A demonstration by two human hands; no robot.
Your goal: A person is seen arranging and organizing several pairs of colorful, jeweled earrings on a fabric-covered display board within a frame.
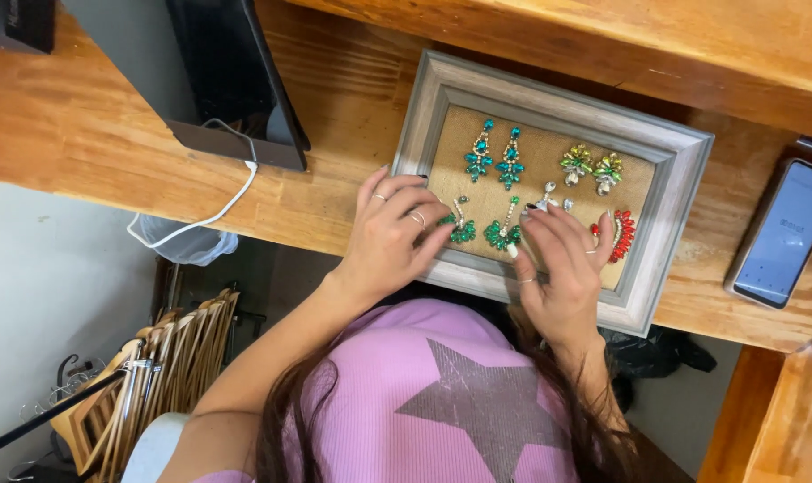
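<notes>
A grey wooden picture frame (pixel 670 156) with a burlap backing lies on the wooden counter. Pinned to the burlap are a teal earring pair (pixel 493 159), a yellow-green pair (pixel 592 168), a green pair (pixel 483 233), a red earring (pixel 623 234) and a small silver earring (pixel 547 193). My left hand (pixel 390 237) rests on the frame's left side, fingers spread, with its fingertips by the left green earring. My right hand (pixel 562 264) lies over the lower burlap. Its fingertips touch the silver earring, its thumb sits beside the right green earring, and it partly hides the red one.
A smartphone (pixel 784 234) with a lit screen lies on the wooden counter (pixel 316 192) to the right of the frame. A dark monitor base (pixel 236 139) with a white cable (pixel 218 210) stands at the left. Wooden hangers (pixel 146 380) hang below the counter's edge.
</notes>
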